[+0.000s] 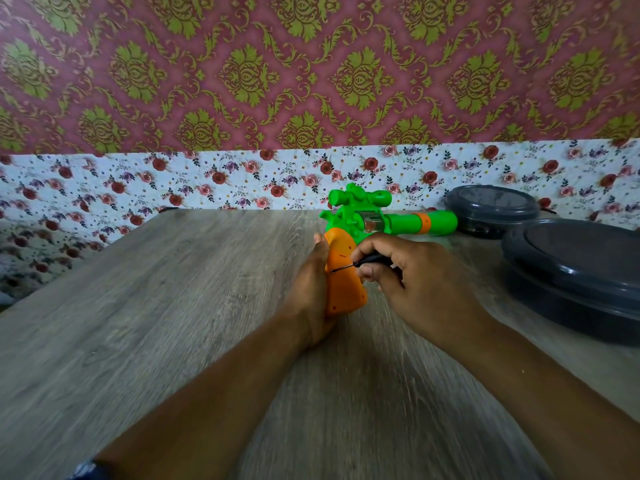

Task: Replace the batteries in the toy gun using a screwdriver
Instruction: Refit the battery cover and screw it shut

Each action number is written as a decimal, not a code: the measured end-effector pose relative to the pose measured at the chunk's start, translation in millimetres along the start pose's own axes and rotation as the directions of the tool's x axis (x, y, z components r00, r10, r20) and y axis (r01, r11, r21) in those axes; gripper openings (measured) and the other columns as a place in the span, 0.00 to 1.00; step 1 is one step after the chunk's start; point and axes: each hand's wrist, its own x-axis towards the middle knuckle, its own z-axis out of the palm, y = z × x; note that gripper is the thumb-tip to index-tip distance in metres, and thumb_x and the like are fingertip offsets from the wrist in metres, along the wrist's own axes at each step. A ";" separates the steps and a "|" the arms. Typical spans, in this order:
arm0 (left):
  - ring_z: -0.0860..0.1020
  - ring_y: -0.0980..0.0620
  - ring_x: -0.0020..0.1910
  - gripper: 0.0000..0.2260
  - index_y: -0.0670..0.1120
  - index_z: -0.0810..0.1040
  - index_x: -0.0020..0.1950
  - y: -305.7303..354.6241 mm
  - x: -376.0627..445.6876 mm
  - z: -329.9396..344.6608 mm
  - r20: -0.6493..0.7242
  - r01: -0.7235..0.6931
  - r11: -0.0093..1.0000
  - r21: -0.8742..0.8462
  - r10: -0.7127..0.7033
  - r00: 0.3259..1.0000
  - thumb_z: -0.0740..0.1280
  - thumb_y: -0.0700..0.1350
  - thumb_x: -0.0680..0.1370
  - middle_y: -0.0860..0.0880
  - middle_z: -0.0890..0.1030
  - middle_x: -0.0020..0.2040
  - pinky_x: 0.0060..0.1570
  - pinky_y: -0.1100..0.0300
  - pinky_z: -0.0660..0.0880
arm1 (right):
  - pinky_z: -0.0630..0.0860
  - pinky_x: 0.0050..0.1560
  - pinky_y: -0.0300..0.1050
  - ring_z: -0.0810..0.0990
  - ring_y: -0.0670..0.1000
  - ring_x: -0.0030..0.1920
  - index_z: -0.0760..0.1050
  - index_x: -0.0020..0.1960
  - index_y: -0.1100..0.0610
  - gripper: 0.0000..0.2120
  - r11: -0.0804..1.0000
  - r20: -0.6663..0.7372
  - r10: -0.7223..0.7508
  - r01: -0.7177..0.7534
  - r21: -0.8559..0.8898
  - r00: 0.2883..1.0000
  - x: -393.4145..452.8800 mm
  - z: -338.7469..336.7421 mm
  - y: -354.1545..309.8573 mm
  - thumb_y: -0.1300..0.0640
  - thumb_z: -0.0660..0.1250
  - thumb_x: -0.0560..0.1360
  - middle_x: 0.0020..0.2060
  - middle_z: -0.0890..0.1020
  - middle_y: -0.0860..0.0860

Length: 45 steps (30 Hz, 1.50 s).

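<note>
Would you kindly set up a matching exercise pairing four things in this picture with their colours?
Things:
1. gun grip
2. barrel
3. containers
4. screwdriver

Colours:
A. grey
B. black
C. orange
D. green with an orange band

Pairs: 1-C, 2-D, 3-A, 4-B

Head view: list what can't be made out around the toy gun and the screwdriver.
- Screw under the screwdriver tip: too small to see on the toy gun grip.
- Screwdriver handle: mostly hidden inside the right hand.
- Left hand fingers: behind the orange grip, out of sight.
- Batteries: none visible; the grip looks closed.
- Grey containers: lids on, contents hidden; the nearer one cut off by the right edge.
</note>
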 end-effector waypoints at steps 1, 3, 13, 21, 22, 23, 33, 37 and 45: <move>0.81 0.48 0.48 0.25 0.45 0.74 0.62 0.6 -0.9 0.1 0.006 -0.007 1.000 0.010 0.007 1.000 0.49 0.61 0.79 0.44 0.84 0.48 0.61 0.47 0.72 | 0.73 0.38 0.34 0.80 0.42 0.38 0.77 0.46 0.53 0.04 1.000 -0.003 -0.001 0.001 -0.006 1.000 -0.3 0.0 -0.5 0.60 0.66 0.74 0.36 0.84 0.47; 0.83 0.51 0.41 0.24 0.47 0.76 0.57 -0.1 -2.4 0.2 0.030 -0.026 0.999 0.040 0.025 0.999 0.49 0.60 0.80 0.46 0.85 0.42 0.53 0.52 0.75 | 0.74 0.38 0.43 0.81 0.45 0.36 0.76 0.45 0.54 0.02 1.000 0.001 0.004 -0.004 -0.028 1.000 -1.1 0.4 -0.4 0.57 0.64 0.75 0.34 0.83 0.49; 0.79 0.44 0.49 0.28 0.47 0.75 0.61 -3.6 -0.9 -0.3 0.043 -0.023 0.995 0.097 0.018 0.999 0.46 0.64 0.78 0.39 0.80 0.54 0.44 0.56 0.75 | 0.73 0.31 0.49 0.75 0.49 0.30 0.70 0.41 0.53 0.22 0.967 0.018 0.047 -0.041 -0.250 0.999 -2.2 -0.4 -1.3 0.37 0.49 0.73 0.27 0.78 0.50; 0.83 0.54 0.40 0.25 0.50 0.75 0.57 -5.5 2.9 -0.5 0.098 -0.072 0.995 0.068 0.065 0.993 0.45 0.61 0.80 0.50 0.85 0.40 0.45 0.58 0.78 | 0.70 0.32 0.52 0.71 0.51 0.30 0.65 0.48 0.52 0.04 0.990 0.119 0.016 0.001 -0.144 0.993 2.0 -1.5 -4.5 0.53 0.59 0.76 0.32 0.75 0.50; 0.83 0.53 0.41 0.24 0.50 0.76 0.56 -5.5 2.8 -0.9 0.085 -0.072 0.995 0.070 0.066 0.994 0.45 0.61 0.80 0.51 0.85 0.40 0.48 0.57 0.77 | 0.70 0.33 0.52 0.72 0.53 0.31 0.65 0.47 0.53 0.05 0.987 0.117 0.006 0.013 -0.163 0.993 2.0 -1.8 -3.4 0.52 0.60 0.77 0.32 0.75 0.50; 0.83 0.53 0.42 0.24 0.50 0.76 0.54 -5.1 2.2 -1.0 0.078 -0.069 0.995 0.073 0.063 0.995 0.46 0.61 0.80 0.51 0.85 0.39 0.50 0.56 0.76 | 0.69 0.32 0.51 0.72 0.53 0.31 0.66 0.45 0.53 0.07 0.980 0.110 -0.002 0.024 -0.197 0.994 1.8 -2.3 -2.5 0.50 0.60 0.77 0.31 0.74 0.50; 0.83 0.54 0.36 0.24 0.49 0.76 0.53 -4.8 1.0 -0.1 0.100 -0.046 0.996 0.076 0.038 0.994 0.45 0.60 0.80 0.50 0.85 0.37 0.37 0.62 0.79 | 0.66 0.33 0.50 0.70 0.54 0.31 0.62 0.51 0.51 0.06 0.981 0.132 0.025 0.001 -0.196 0.991 0.5 0.1 -7.6 0.52 0.58 0.76 0.28 0.67 0.46; 0.83 0.55 0.42 0.25 0.49 0.76 0.55 -4.0 -1.2 2.1 0.087 -0.067 0.994 0.088 0.060 0.994 0.44 0.59 0.81 0.50 0.85 0.41 0.45 0.60 0.78 | 0.73 0.37 0.54 0.75 0.56 0.36 0.64 0.48 0.52 0.06 0.978 0.128 0.012 0.015 -0.209 0.992 2.2 -2.9 -10.7 0.51 0.58 0.77 0.35 0.76 0.51; 0.83 0.53 0.42 0.25 0.50 0.78 0.52 -3.5 -1.7 1.0 0.086 -0.036 0.997 0.066 0.031 0.996 0.46 0.61 0.80 0.50 0.85 0.41 0.46 0.58 0.77 | 0.64 0.30 0.44 0.78 0.60 0.33 0.67 0.42 0.52 0.18 0.893 -0.046 0.017 -0.036 -0.448 0.999 -3.7 3.6 -7.8 0.38 0.49 0.73 0.31 0.77 0.54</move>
